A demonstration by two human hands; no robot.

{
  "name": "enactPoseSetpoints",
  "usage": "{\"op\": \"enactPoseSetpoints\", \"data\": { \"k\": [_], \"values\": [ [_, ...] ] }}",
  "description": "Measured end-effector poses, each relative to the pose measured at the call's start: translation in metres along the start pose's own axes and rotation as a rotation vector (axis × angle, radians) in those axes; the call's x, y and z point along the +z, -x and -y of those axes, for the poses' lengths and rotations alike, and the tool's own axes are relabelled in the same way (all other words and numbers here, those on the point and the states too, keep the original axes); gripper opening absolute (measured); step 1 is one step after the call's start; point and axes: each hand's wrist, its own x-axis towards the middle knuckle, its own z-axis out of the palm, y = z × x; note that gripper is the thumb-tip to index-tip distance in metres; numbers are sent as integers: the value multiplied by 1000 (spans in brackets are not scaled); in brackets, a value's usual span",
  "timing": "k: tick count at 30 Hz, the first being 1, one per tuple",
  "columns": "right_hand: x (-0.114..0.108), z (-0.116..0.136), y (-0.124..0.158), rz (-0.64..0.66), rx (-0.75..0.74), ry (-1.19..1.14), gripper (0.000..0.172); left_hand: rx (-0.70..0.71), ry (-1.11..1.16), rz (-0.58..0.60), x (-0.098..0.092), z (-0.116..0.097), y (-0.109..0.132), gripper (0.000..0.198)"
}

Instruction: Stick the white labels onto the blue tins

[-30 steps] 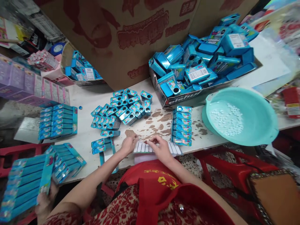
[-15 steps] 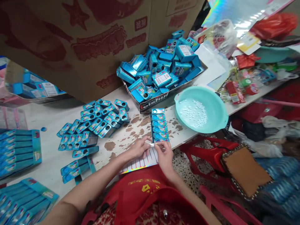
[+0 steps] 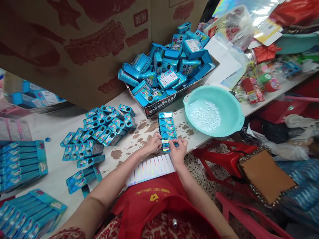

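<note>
My left hand [image 3: 154,143] and my right hand [image 3: 178,150] meet at the near end of a short row of blue tins [image 3: 166,126] lying on the white table [image 3: 52,124]. Both pinch the nearest blue tin [image 3: 168,144] from its two sides, fingers curled. Just below the hands lies a holographic sticker sheet [image 3: 151,168] with white strips, at the table's front edge.
A cardboard box heaped with blue tins [image 3: 167,71] stands behind the row. A teal basin [image 3: 231,116] holding small white pellets sits to the right. Loose tins [image 3: 99,131] and filled blue display trays [image 3: 21,162] lie left. Red plastic stools [image 3: 224,159] stand below right.
Both hands left the sticker sheet and moved up to the nearest tin in the row; half a second ago they held a small white strip between them. The view swung right.
</note>
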Motion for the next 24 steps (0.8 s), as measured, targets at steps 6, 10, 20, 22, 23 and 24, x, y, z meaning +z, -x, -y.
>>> {"op": "enactPoseSetpoints", "data": {
  "k": [6,10,20,22,23,24],
  "values": [
    [1,-9,-7,18,148,-72,30,-172,1,-7,-1,2,-8,17],
    [-2,-10,-8,25,99,-65,35,-161,-438,-181,-5,-5,-3,14],
    [-3,-10,-14,110,210,-156,42,-103,-620,-52,-12,-9,1,15],
    [-22,-12,-6,74,290,-151,44,-94,-553,-45,-31,-7,16,15],
    [-32,-14,1,88,357,-142,46,-107,-490,-27,-40,-5,27,17],
    [-43,-16,9,153,448,-140,48,-137,-416,8,-48,-2,38,21]
  ]
}}
